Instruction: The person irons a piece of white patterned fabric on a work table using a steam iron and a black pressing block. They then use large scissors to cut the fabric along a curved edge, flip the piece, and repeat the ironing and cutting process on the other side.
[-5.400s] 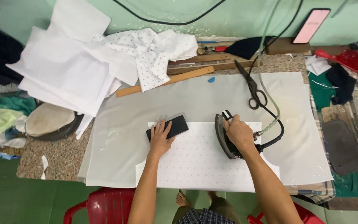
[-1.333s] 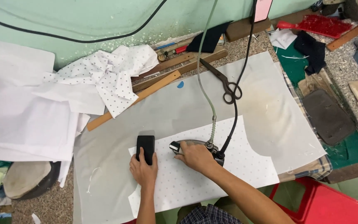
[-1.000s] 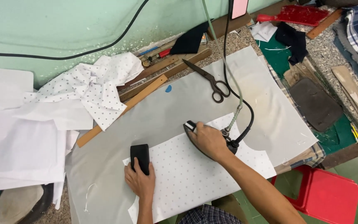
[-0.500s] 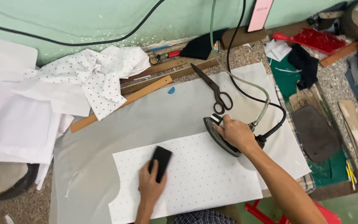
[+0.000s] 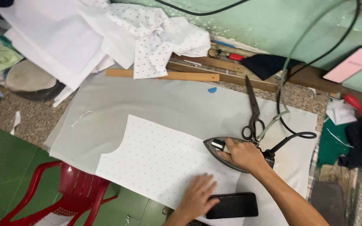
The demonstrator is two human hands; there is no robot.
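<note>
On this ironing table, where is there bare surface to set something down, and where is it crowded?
Free: the grey pressing cloth between the wooden ruler and the dotted fabric piece, left of the scissors. Crowded: the near right, with the iron under the right hand, its cord, and the left hand beside a black block.

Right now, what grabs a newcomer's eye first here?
The right hand grips an iron on the right edge of a white dotted fabric piece, spread over a grey pressing cloth. The left hand lies flat on the fabric's near edge, beside a black block. Scissors lie just behind the iron, and a red plastic chair stands lower left.
</note>
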